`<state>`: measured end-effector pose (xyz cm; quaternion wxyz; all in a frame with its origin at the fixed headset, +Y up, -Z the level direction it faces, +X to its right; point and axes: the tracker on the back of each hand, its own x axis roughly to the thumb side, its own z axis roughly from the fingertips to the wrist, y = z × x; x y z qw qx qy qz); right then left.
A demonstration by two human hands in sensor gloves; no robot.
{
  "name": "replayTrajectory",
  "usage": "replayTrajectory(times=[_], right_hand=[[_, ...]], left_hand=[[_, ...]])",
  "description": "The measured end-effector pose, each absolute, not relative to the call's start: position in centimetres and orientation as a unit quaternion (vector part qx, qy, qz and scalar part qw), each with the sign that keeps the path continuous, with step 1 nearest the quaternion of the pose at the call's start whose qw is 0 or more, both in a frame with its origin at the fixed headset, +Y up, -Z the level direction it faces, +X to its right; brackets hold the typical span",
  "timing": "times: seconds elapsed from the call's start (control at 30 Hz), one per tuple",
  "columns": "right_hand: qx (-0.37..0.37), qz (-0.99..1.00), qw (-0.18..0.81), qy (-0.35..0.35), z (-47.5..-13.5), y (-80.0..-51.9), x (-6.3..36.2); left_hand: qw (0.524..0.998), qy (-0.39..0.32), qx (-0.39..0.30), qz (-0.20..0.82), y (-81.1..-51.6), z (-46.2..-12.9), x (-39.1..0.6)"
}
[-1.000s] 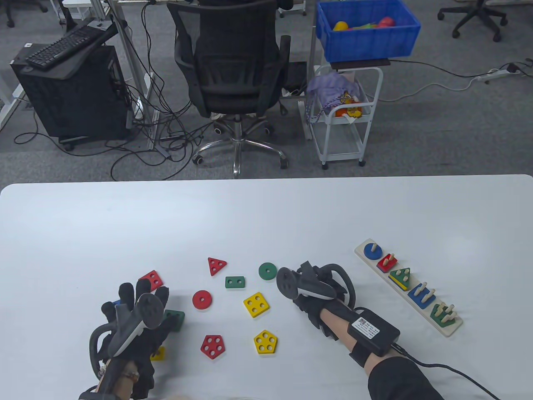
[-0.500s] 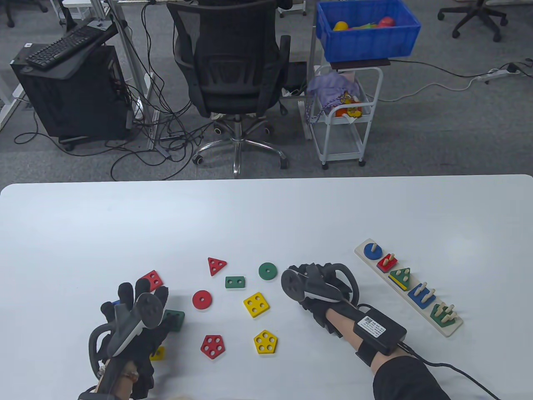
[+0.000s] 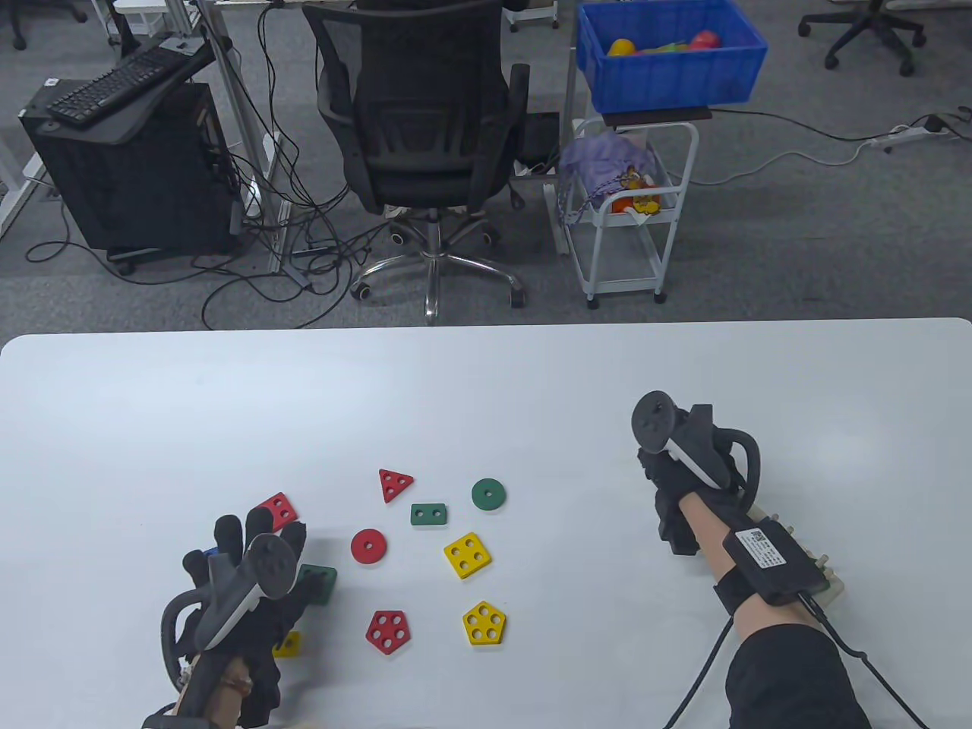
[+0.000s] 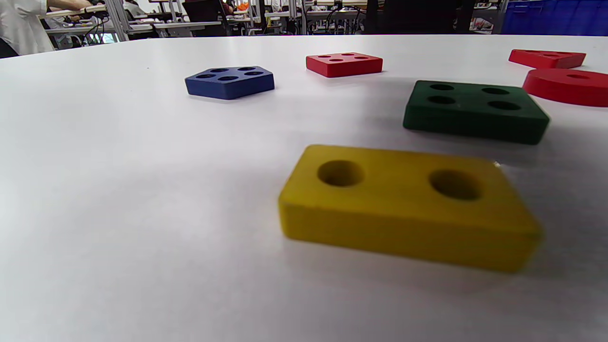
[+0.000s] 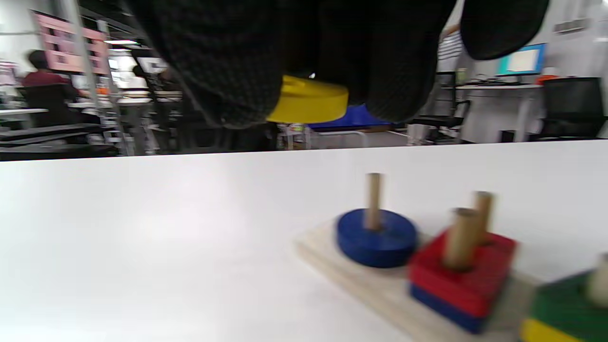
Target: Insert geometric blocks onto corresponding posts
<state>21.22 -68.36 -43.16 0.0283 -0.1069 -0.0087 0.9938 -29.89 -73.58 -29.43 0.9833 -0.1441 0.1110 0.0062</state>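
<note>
White tabletop (image 3: 486, 395) ran wide under everything, its far half bare right up to the rounded far edge.

Nearest on the left, the left hand (image 3: 250, 577) lay low over the table with its gloved fingers spread and relaxed, gripping nothing. It covered most of a yellow two-hole block (image 4: 408, 209), of which only a corner peeped out in the table view, and it half hid a blue pentagon (image 4: 230, 81) and part of a dark green square (image 3: 319, 583). A red square (image 3: 277, 510) lay just beyond its fingertips.

Loose pieces sat well apart in the middle: a red pentagon (image 3: 389, 630) and a yellow pentagon (image 3: 484, 624) nearest, then a red disc (image 3: 368, 545) and a yellow square (image 3: 467, 554), then a green rectangle (image 3: 429, 514), a green disc (image 3: 488, 494) and a red triangle (image 3: 394, 484) farthest.

On the right, the forearm and its strapped box hid nearly all of the peg board (image 3: 831, 583); only its near end and a few peg tips showed. The right hand (image 3: 676, 478) hung above the board's far end, fingers curled round a yellow disc (image 5: 308, 102), seen only from the wrist and blurred there. Below it stood a blue disc (image 5: 377, 236) on its single post, with a red block (image 5: 463, 270) on the two posts beside it.

Beyond the table stood an office chair (image 3: 425, 114) and a blue crate (image 3: 668, 68).
</note>
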Motion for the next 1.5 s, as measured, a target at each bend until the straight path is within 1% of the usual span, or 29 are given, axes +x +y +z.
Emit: replayTrajectory(times=[0.07,0.23,0.43,0.63,0.7,0.8,0.87,0.97,1.07,1.17,1.2,1.27,1.3,1.33,1.43,1.5], right_hand=[[-0.135,0.99,0.03,0.007,-43.6,-69.0,22.4],[-0.159,0.987,0.028,0.019,-44.0,-70.4,23.3],[-0.165,0.986,0.023,0.026,-44.3,-71.4,23.4],[-0.17,0.985,0.009,0.033,-44.5,-71.7,23.4],[-0.167,0.985,0.011,0.038,-44.4,-71.6,23.3],[-0.153,0.988,0.014,0.02,-43.9,-71.2,22.9],[-0.122,0.992,0.009,0.011,-43.2,-71.0,22.1],[-0.051,0.999,0.007,0.005,-41.6,-70.8,19.8],[0.055,0.998,0.009,0.013,-38.9,-71.0,16.1],[0.138,0.989,0.024,0.036,-36.6,-71.4,13.0],[0.196,0.979,0.031,0.05,-35.3,-71.7,11.2],[0.256,0.964,0.027,0.061,-33.6,-72.1,8.9],[0.269,0.961,0.025,0.064,-33.2,-72.2,8.4],[0.306,0.949,0.015,0.075,-32.1,-72.6,6.9],[0.367,0.924,-0.001,0.108,-30.5,-73.5,4.2],[0.387,0.916,-0.007,0.108,-29.8,-74.0,2.9]], left_hand=[[0.983,0.111,-0.145,0.005,-73.6,-29.4,-29.9],[0.983,0.112,-0.145,0.004,-73.6,-29.4,-29.9],[0.983,0.112,-0.145,0.004,-73.6,-29.4,-29.9],[0.983,0.112,-0.147,0.003,-73.6,-29.4,-29.9],[0.983,0.112,-0.147,0.003,-73.6,-29.4,-29.9],[0.983,0.112,-0.147,0.004,-73.6,-29.4,-29.9],[0.983,0.112,-0.147,0.003,-73.6,-29.4,-29.9],[0.983,0.112,-0.148,0.003,-73.6,-29.4,-29.9],[0.983,0.111,-0.147,0.003,-73.6,-29.4,-29.9],[0.983,0.111,-0.147,0.003,-73.6,-29.4,-29.9],[0.983,0.11,-0.147,0.003,-73.6,-29.4,-29.9],[0.983,0.109,-0.146,0.003,-73.6,-29.4,-29.8],[0.983,0.109,-0.145,0.004,-73.6,-29.5,-29.8],[0.984,0.108,-0.144,0.004,-73.6,-29.5,-29.8],[0.984,0.108,-0.143,0.005,-73.6,-29.5,-29.8],[0.984,0.107,-0.142,0.005,-73.6,-29.5,-29.8]])
